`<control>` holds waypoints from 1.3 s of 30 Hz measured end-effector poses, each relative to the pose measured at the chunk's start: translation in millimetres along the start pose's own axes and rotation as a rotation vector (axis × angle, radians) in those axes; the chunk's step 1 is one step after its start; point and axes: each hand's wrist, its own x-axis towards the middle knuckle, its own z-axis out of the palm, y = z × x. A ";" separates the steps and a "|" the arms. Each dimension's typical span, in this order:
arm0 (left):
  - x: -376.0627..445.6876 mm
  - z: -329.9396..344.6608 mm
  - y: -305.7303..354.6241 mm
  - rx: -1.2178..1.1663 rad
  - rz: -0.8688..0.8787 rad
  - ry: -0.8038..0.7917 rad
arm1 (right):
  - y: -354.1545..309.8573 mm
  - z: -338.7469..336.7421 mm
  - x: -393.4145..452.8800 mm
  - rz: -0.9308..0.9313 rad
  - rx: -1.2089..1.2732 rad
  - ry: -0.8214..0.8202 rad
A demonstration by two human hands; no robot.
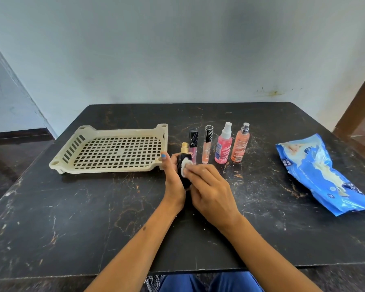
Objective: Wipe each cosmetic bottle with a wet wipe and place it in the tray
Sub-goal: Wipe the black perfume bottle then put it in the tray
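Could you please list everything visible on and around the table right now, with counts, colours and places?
tray: 1, cream, slotted, table's left, nothing in it
black bottle: 1, gold cap, held over the table centre
wet wipe: 1, white, pressed on the black bottle
tubes: 2, pink with black caps, standing right of the tray
spray bottles: 2, pink and orange, right of the tubes
wipes pack: 1, blue, table's right
table: 1, black, marbled
left hand: 1, grips the black bottle
right hand: 1, presses the wet wipe
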 end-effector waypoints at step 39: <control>-6.0 -3.3 0.6 0.075 -0.002 -0.032 | 1.4 -1.5 -2.4 0.010 0.096 0.002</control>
